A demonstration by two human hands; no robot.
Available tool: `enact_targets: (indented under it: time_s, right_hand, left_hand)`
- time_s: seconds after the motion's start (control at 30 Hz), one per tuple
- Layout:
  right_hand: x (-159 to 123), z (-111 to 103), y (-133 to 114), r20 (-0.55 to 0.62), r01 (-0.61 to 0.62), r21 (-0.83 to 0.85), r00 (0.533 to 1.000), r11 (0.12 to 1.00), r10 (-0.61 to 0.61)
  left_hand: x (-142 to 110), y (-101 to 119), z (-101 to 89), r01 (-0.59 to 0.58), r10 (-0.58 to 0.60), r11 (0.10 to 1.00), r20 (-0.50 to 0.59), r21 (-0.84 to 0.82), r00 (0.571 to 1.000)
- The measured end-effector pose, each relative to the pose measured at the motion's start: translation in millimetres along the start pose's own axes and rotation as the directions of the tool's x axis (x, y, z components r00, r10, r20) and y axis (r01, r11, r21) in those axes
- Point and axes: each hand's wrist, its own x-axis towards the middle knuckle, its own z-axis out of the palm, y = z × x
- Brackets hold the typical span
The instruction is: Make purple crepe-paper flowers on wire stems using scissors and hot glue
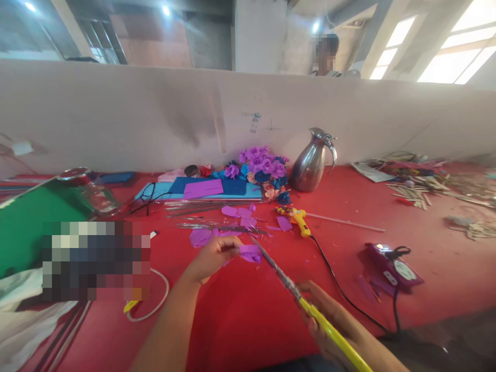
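Observation:
My left hand point(220, 254) pinches a small piece of purple paper point(251, 253) between thumb and fingertips, just above the red tabletop. My right hand point(329, 315) is closed around long-bladed scissors point(284, 279) with yellow handles. Their metal tips point up and left and reach the right edge of the purple paper; whether they touch it I cannot tell. Purple paper cutouts point(200, 237) and scraps lie just beyond my left hand, beside a bundle of thin wires point(217, 226). A yellow hot glue gun point(301, 221) rests farther right, a clear glue stick behind it.
Paper flowers point(265, 163) are heaped against the back wall, beside a metal jug point(310, 163). Eyeglasses point(148, 199) lie by coloured paper sheets point(248, 190). At right, a purple power strip point(397, 268) trails a black cord. Sticks point(413, 194) lie scattered. Beyond the wall is a person.

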Motion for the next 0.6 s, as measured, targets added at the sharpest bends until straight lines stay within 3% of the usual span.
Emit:
enact_targets:
  time_s: [0.23, 0.33, 0.5, 0.6]
  right_hand:
    - [-4, -22, -18, 0.093, 0.018, -0.203, 0.996, 0.979, 0.001]
    - [1, -29, -18, 0.072, 0.035, -0.256, 0.997, 0.966, -0.017]
    - [26, -30, -7, -0.127, 0.045, -0.383, 0.987, 0.923, -0.101]
    - [47, -24, 6, -0.202, 0.087, -0.634, 0.940, 0.768, -0.273]
  left_hand:
    - [0, 3, 1.0, 0.006, -0.007, 1.000, 0.058, 0.023, 0.998]
    - [0, 4, 1.0, 0.016, -0.016, 1.000, 0.046, -0.009, 0.999]
    - [0, -1, 1.5, -0.003, -0.030, 0.977, -0.150, -0.213, 0.988]
    - [1, -5, 1.3, -0.082, -0.021, 0.926, -0.267, -0.368, 0.963]
